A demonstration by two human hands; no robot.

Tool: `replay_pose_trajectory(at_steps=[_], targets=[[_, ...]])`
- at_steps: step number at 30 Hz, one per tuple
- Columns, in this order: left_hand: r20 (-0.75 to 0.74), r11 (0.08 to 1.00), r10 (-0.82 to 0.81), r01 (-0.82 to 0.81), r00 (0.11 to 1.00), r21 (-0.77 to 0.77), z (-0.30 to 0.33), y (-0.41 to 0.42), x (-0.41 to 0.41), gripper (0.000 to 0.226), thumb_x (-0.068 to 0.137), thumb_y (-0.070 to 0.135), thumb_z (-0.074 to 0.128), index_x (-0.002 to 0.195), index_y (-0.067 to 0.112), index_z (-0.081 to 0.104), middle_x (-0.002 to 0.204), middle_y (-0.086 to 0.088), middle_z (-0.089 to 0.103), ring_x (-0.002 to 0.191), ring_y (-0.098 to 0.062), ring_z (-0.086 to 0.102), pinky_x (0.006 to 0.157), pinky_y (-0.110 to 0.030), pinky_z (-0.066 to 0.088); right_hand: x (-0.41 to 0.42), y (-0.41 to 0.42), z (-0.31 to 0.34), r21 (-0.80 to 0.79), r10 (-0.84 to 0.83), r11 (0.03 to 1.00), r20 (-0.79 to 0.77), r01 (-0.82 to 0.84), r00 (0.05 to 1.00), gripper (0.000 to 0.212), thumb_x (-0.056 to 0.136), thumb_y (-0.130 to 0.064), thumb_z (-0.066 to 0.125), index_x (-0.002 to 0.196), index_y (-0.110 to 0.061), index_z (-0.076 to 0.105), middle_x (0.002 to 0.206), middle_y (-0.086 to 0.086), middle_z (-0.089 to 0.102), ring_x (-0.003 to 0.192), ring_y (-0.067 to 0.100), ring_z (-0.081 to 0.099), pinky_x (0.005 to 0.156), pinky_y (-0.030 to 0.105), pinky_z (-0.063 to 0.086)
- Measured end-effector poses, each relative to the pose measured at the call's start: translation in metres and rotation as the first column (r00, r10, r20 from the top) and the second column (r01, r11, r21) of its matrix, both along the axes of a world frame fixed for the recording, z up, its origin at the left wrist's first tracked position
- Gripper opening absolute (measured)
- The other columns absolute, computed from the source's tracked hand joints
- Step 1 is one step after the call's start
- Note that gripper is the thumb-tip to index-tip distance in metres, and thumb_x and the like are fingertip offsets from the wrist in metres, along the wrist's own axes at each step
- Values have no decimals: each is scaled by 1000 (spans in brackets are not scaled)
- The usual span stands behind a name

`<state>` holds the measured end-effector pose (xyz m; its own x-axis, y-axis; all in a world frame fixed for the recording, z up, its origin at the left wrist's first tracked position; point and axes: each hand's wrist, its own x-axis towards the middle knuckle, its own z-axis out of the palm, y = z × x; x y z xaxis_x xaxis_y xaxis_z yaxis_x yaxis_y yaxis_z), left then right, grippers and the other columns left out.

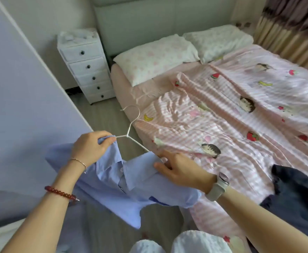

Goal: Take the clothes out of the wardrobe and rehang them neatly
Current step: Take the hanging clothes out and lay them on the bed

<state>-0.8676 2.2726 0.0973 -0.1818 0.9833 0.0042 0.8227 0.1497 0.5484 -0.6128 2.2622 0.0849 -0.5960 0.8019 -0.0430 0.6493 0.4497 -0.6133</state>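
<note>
**Shirt half on the hanger, held over the bed edge**

The drawers [87, 67] at left are closed, contents unseen. The left hand [89, 149] pinches the blue shirt [124, 181] at one shoulder; its fingers curl round the cloth. The hanger [131, 128] pokes out of the collar. The right hand [178, 169] grips the other shoulder. A loose pull could slip the shirt off, I judge. A dark garment [295, 190] lies on the bed [240, 110].

Two bare forearms, no sleeves. The left wrist [76, 166] wears a thin gold bracelet, with a red beaded bracelet [61, 193] nearer the elbow. The right wrist wears a smartwatch [223, 178] on a pale band.
</note>
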Motion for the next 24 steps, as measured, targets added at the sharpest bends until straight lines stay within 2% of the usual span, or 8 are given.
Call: replay_pose_trajectory(at_steps=[2, 3, 6, 10, 14, 17, 20, 24], targets=[[26, 995, -97, 98, 995, -24, -4, 29, 45, 13, 88, 24, 61, 84, 17, 72, 90, -1, 71, 90, -26, 61, 72, -30, 42, 40, 9, -1, -53, -126, 991, 3, 126, 992, 28, 94, -33, 44, 110, -13, 53, 59, -14, 41, 58, 9, 42, 54, 18, 28], [36, 987, -156, 157, 987, -34, -6, 43, 70, 14, 88, 22, 61, 85, 16, 72, 91, -3, 72, 91, -26, 62, 74, -30, 43, 64, 14, -2, -76, -182, 980, 6, 182, 983, 22, 94, -29, 44, 107, -13, 53, 61, -11, 45, 59, 10, 43, 54, 19, 30], [64, 949, -312, 314, 948, -23, -9, 91, 152, 18, 89, 21, 60, 91, 8, 73, 96, -10, 71, 95, -28, 62, 78, -33, 45, 142, 30, -1, -90, -346, 934, -5, 345, 938, 19, 94, -25, 44, 94, -9, 53, 79, 7, 58, 71, 21, 49, 66, 34, 37], [29, 896, -444, 442, 896, 50, -1, 154, 270, 21, 89, 29, 59, 91, 13, 72, 96, -7, 71, 94, -27, 61, 72, -31, 44, 243, 59, 5, -11, -553, 833, -19, 552, 833, 14, 94, -22, 46, 82, -14, 48, 77, 4, 55, 71, 22, 48, 65, 36, 36], [48, 822, -559, 546, 828, 159, 1, 207, 386, 24, 91, 30, 56, 91, 11, 71, 95, -12, 69, 92, -31, 59, 71, -35, 44, 331, 87, 0, 94, -771, 630, -38, 771, 636, 11, 94, -20, 46, 87, -13, 52, 74, 9, 56, 76, 34, 55, 60, 37, 33], [-67, 773, -591, 588, 804, 239, -12, 244, 467, 29, 90, 36, 52, 95, 14, 69, 98, -11, 66, 94, -32, 56, 80, -35, 36, 384, 110, -14, 153, -895, 428, -64, 891, 441, 16, 94, -22, 45, 95, -9, 54, 84, 16, 62, 84, 38, 56, 62, 37, 33], [-192, 786, -538, 571, 821, 239, -41, 278, 527, 33, 93, 34, 48, 121, 22, 59, 119, -8, 58, 112, -29, 49, 98, -37, 26, 424, 140, -48, 157, -939, 325, -64, 933, 338, 19, 95, -24, 42, 97, -7, 52, 89, 20, 64, 87, 40, 57, 64, 37, 33], [-161, 823, -560, 568, 813, 4, -110, 281, 555, 55, 94, 36, 44, 145, 27, 25, 150, -4, 25, 137, -26, 23, 112, -53, 12, 464, 183, -114, 115, -958, 286, 28, 951, 285, 24, 97, -27, 38, 105, -9, 51, 99, 21, 64, 92, 41, 57, 67, 37, 32]])
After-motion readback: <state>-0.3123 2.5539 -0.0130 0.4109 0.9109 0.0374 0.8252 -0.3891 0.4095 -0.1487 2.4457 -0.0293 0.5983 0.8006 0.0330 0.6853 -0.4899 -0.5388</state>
